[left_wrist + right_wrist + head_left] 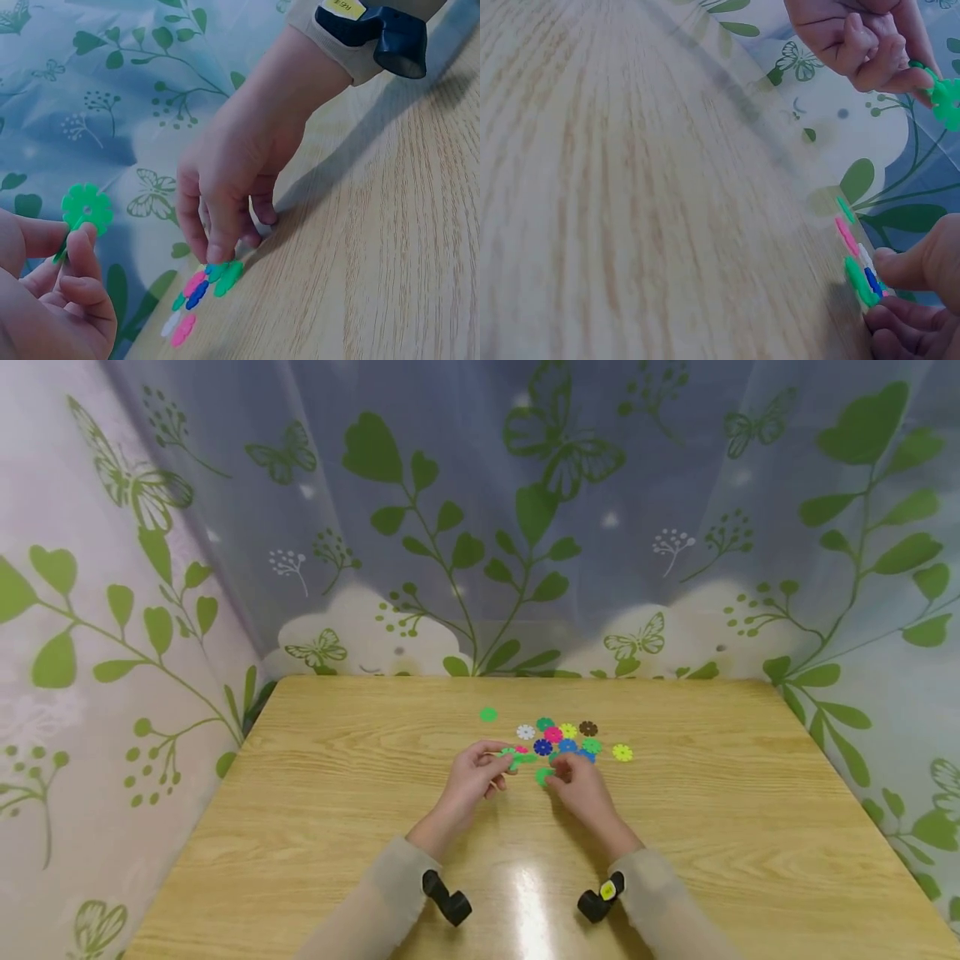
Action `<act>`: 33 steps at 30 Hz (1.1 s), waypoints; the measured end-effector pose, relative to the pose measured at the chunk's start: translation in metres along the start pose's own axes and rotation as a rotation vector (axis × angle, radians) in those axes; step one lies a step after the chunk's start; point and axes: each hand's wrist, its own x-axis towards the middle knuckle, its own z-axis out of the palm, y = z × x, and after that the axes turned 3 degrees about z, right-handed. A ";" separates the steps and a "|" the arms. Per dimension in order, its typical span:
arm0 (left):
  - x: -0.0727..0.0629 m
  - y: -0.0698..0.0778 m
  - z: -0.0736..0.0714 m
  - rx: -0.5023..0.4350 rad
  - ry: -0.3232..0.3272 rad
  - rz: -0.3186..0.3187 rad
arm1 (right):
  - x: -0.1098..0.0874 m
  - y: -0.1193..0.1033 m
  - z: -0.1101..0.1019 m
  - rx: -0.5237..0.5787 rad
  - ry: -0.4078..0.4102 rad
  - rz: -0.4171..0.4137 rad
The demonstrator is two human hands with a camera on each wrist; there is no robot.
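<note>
My left hand (474, 774) pinches two joined green notched plastic discs (87, 201) between thumb and fingers, raised above the table. One disc faces the left wrist view and the other shows edge-on. My right hand (583, 785) is low over the table, fingertips right at a loose green disc (543, 776). Its thumb and fingers stand apart in the right wrist view, with a blue disc (872, 280) showing between them. Behind the hands lies a loose group of discs, among them a white disc (525, 732), a pink disc (553, 734) and a brown disc (588, 727).
A yellow disc (622, 752) lies to the right of the group, and a single green disc (488, 714) lies farther back on the left. The wooden table (337, 777) ends at a patterned curtain (450, 527). Each wrist wears a black camera mount (447, 900).
</note>
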 end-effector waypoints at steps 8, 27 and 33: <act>0.000 -0.002 -0.001 0.002 0.021 0.004 | 0.006 -0.002 0.003 -0.138 -0.005 -0.015; -0.012 0.014 0.003 0.010 0.033 -0.019 | -0.001 -0.005 0.002 -0.045 -0.006 0.065; -0.001 0.000 0.000 0.002 0.044 -0.019 | -0.004 -0.007 -0.002 0.115 0.043 0.040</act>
